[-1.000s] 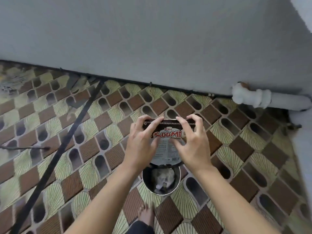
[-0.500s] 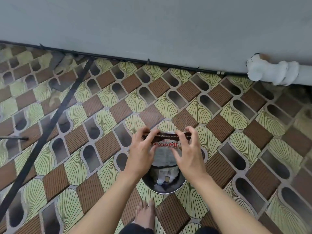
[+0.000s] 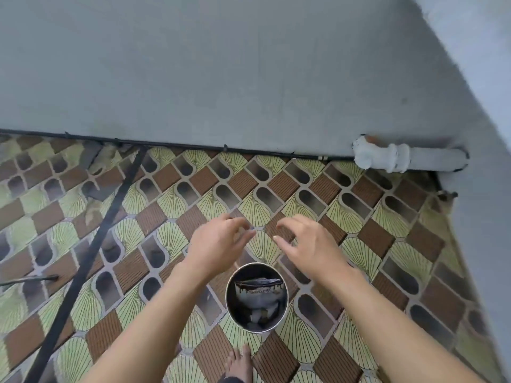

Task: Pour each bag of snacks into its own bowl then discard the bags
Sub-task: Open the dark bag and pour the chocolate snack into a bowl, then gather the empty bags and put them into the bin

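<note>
- The waste bin (image 3: pixel 227 299), a small round can with a pale metal rim, stands on the patterned floor tiles (image 3: pixel 367 236). It is the landmark for everything below.
- The empty snack bag (image 3: pixel 258 288) lies inside the bin with its dark printed top edge facing up. It rests on pale crumpled scraps that I cannot identify.
- The left hand (image 3: pixel 221 241) hangs above and just beyond the bin's left side. It holds nothing, and its fingers are loosely curled with the thumb a little apart.
- The right hand (image 3: pixel 307 244) mirrors it beyond the bin's right side. It also holds nothing and is relaxed, neither spread wide nor closed.
- The 2 hands sit close together and level, likely because a bag is steered into so narrow an opening with both.
- A bare foot (image 3: pixel 240 363) stands just on the near side of the bin.
- A white drain pipe (image 3: pixel 387 157) lies far beyond the bin to its right, along the grey wall (image 3: pixel 221 78).
- A black strap (image 3: pixel 91 261) runs diagonally well to the bin's left.
- No bowls are in view, so I judge that discarding is done for this 1 bag only.
</note>
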A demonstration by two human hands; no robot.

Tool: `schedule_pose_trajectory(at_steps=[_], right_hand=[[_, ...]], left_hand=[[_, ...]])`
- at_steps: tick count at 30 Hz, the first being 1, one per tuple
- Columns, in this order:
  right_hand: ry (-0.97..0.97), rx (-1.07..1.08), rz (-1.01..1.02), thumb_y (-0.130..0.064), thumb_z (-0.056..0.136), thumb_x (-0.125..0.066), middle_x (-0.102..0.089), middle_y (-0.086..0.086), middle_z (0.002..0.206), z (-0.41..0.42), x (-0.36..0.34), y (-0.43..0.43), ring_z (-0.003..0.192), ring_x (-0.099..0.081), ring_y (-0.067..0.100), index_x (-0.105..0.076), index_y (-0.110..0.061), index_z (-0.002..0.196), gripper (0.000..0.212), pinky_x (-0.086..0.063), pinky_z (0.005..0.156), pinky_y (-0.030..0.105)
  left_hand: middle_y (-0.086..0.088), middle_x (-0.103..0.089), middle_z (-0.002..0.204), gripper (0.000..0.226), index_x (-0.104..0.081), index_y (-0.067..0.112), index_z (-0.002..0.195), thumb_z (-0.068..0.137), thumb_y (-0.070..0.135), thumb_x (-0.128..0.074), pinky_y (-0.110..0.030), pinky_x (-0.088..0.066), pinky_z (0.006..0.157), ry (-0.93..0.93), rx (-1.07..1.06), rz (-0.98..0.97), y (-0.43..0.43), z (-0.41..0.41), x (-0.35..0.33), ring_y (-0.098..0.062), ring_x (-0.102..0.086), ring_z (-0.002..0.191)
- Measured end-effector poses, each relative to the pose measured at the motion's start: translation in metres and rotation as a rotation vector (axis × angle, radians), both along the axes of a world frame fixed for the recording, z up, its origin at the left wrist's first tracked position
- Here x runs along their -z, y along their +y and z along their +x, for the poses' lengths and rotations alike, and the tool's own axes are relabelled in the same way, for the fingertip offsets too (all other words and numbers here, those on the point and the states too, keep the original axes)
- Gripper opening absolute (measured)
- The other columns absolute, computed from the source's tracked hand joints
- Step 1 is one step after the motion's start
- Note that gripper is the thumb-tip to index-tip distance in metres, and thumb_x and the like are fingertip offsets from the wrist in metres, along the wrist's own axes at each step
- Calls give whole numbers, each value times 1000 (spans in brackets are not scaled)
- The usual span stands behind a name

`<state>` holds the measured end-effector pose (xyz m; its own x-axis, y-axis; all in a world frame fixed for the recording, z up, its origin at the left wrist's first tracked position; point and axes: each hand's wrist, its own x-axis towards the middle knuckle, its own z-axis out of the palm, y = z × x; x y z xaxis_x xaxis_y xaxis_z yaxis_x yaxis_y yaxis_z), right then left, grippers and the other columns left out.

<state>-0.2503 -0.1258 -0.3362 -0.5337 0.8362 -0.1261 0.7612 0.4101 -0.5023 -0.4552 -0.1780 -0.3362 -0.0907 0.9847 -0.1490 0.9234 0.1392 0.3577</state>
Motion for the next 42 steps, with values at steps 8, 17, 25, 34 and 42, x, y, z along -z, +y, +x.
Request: schedule_pose_trajectory(at_steps=[8,17,25,34,42], right_hand=[[10,220,93,-57,94,-54,-67,-11,97,53,-266,28,86,-62,10,-67,-32,111,33,-56,77,34],[420,757,186,-55,90,-62,-70,-8,86,169,-379,16,73,-68,10,-70,-32,99,26,-56,71,31],[914,1089,178,-44,94,-63,-75,5,78,267,-396,51,67,-71,19,-70,-18,96,27,-50,66,30],[1109,1269,-12,-36,94,-64,-76,9,86,359,-361,189,75,-68,19,-67,-13,92,23,-52,71,36],[693,1276,-80,-42,96,-58,-56,-4,120,411,-315,293,110,-53,16,-56,-24,127,36,-48,93,39]], left_hand=[[11,-67,88,43,-64,32,93,97,68,-41,-35,-58,78,64,214,-25,72,20,-292,-15,-65,82],[10,-70,87,43,-67,30,101,96,64,-41,-32,-53,77,-389,540,93,134,153,-408,-15,-67,82],[0,-69,79,38,-71,23,100,102,52,-47,-32,-47,74,-799,647,-83,202,285,-408,-15,-69,70],[-14,-67,95,21,-66,14,106,100,34,-62,-32,-53,68,-985,316,-197,338,383,-369,-21,-63,72],[-16,-54,132,29,-52,27,124,98,34,-63,-18,-45,43,-717,123,-166,444,440,-318,-11,-66,68]])
